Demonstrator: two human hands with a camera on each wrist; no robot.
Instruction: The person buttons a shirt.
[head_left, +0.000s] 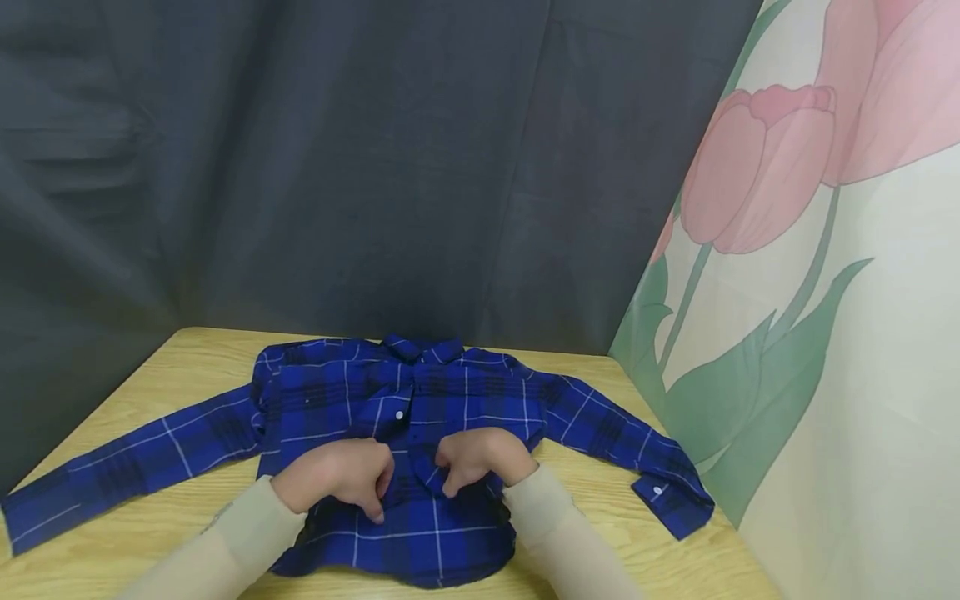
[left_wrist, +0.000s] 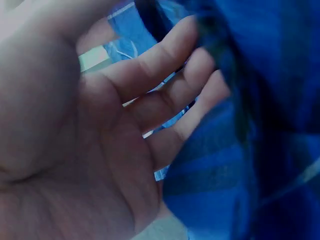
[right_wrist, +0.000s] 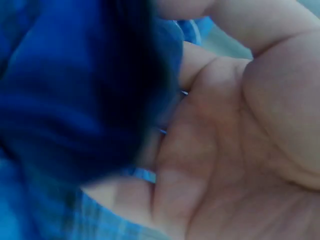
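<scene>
A blue plaid button-up shirt lies front up, its collar toward the back and its sleeves spread to both sides. Over its lower front, my left hand grips the cloth at one front edge; in the left wrist view the curled fingertips meet that edge. Opposite it, my right hand holds the other front part, with a fold of cloth covering several of its fingers in the right wrist view. The front hangs partly apart between the hands. A white button shows above them.
The shirt lies on a light wood table. A dark curtain hangs behind the back edge, and a wall with painted tulips rises along the right side. One cuff lies near the right edge of the table.
</scene>
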